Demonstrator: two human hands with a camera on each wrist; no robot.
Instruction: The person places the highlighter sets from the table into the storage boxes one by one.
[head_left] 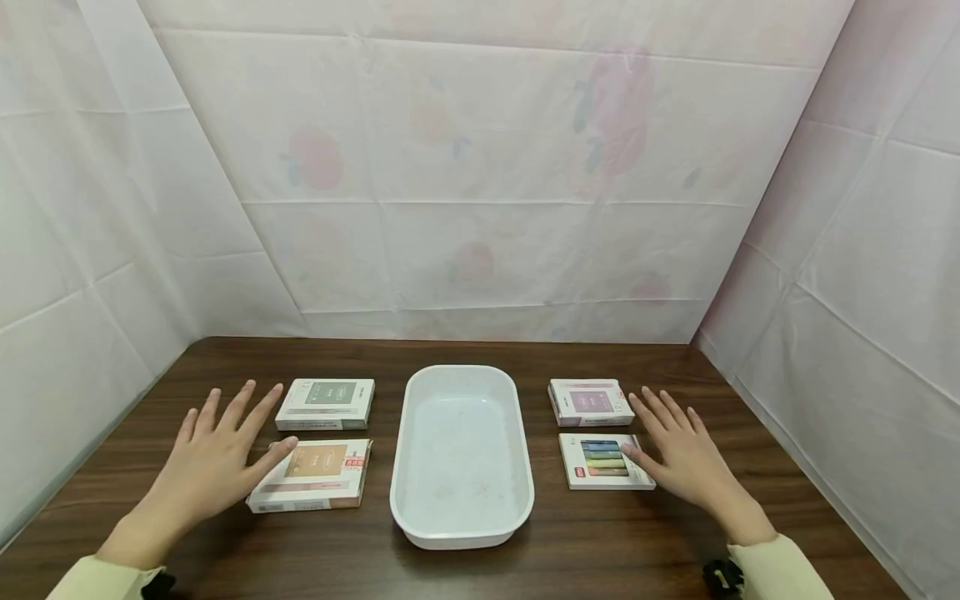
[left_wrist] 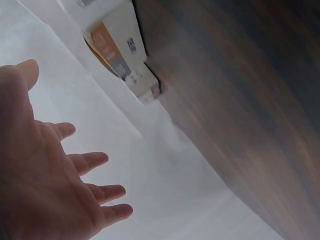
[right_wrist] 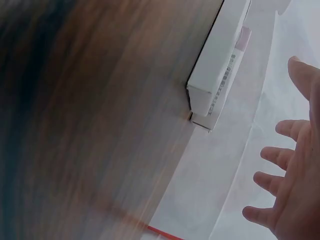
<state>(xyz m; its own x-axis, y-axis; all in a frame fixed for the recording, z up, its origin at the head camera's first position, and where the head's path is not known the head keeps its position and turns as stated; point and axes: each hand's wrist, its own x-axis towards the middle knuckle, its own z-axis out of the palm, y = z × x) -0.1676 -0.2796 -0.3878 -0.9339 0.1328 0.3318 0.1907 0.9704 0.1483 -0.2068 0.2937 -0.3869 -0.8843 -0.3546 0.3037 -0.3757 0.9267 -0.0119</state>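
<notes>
My left hand point(head_left: 213, 458) is spread with its fingers apart above the table's left side, palm down and holding nothing. Nearest to it is a white box with an orange label point(head_left: 318, 468), partly covered by the thumb in the head view. Behind that box lies a white box with a grey-green label point(head_left: 327, 403). On the other side my right hand point(head_left: 678, 454), also spread and holding nothing, hovers beside a flat white box showing several coloured sticks point(head_left: 600, 463). A white box with a purple label point(head_left: 590, 402) lies just behind. Both wrist views show a gap between hand and boxes.
Between the two pairs of boxes stands a white rectangular tray point(head_left: 461, 533) with a raised rim. Everything rests on a dark wood-grain table point(head_left: 450, 579). Pale printed cloth point(head_left: 480, 167) hangs around its back and sides.
</notes>
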